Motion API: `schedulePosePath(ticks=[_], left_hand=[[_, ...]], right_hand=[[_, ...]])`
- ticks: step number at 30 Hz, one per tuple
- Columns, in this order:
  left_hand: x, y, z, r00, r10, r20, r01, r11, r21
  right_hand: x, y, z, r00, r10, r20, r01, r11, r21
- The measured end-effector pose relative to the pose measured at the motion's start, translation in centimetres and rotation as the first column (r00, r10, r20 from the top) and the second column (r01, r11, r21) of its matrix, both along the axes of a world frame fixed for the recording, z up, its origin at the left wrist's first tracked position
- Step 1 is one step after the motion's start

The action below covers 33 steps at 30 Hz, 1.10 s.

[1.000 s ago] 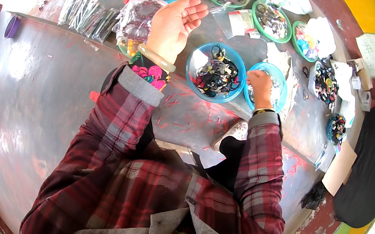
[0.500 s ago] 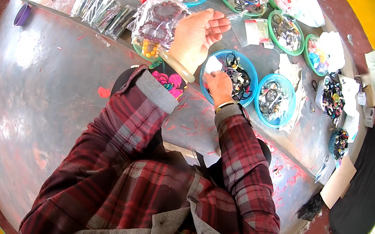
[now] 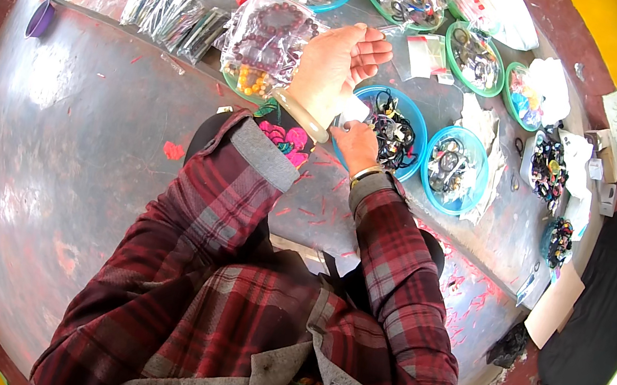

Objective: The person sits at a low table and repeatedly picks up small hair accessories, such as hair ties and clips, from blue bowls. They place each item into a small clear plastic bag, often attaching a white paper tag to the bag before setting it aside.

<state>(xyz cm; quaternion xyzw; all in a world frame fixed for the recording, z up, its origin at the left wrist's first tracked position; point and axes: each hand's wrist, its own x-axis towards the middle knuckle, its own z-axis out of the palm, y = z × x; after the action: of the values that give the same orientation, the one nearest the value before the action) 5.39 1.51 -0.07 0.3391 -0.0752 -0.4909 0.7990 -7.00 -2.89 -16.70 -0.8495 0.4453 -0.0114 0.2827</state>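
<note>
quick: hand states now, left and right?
Left hand: open, fingers spread, raised over the bagged bead bracelets, holding nothing visible.
Right hand: closed, pinching a small white packet beside the blue bowl.

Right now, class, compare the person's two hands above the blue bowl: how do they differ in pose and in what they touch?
The left hand is raised, open, fingers spread, holding nothing; the right hand is curled low at the blue bowl, pinching a small white piece. The left wrist bears a pale bangle; the right wrist a thin dark band. Both come from plaid sleeves.
</note>
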Motion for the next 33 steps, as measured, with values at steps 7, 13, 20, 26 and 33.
schedulePosePath(ticks=[7,13,20,26,33], left_hand=[[-0.2,0.0,0.1,1.000,-0.012,0.012,0.012,1.000,0.002],[-0.3,-0.1,-0.1,1.000,-0.020,0.016,0.020,1.000,0.012],[-0.3,0.0,0.0,1.000,-0.016,0.004,0.016,1.000,0.021],[-0.4,-0.2,0.1,1.000,-0.024,0.010,0.023,0.999,0.040],[-0.6,-0.2,-0.1,0.999,-0.027,0.019,0.026,0.999,0.032]], right_hand=[[-0.3,-0.8,-1.9,0.991,0.115,-0.070,-0.127,0.970,-0.206],[-0.3,-1.3,-0.8,0.995,0.025,-0.099,-0.031,0.998,-0.060],[-0.9,-1.2,-0.5,0.986,-0.120,0.113,0.104,0.985,0.139],[-0.9,-1.9,-3.5,0.984,-0.134,0.119,0.120,0.986,0.118],[-1.7,-2.4,-4.1,0.982,-0.156,0.104,0.150,0.987,0.060]])
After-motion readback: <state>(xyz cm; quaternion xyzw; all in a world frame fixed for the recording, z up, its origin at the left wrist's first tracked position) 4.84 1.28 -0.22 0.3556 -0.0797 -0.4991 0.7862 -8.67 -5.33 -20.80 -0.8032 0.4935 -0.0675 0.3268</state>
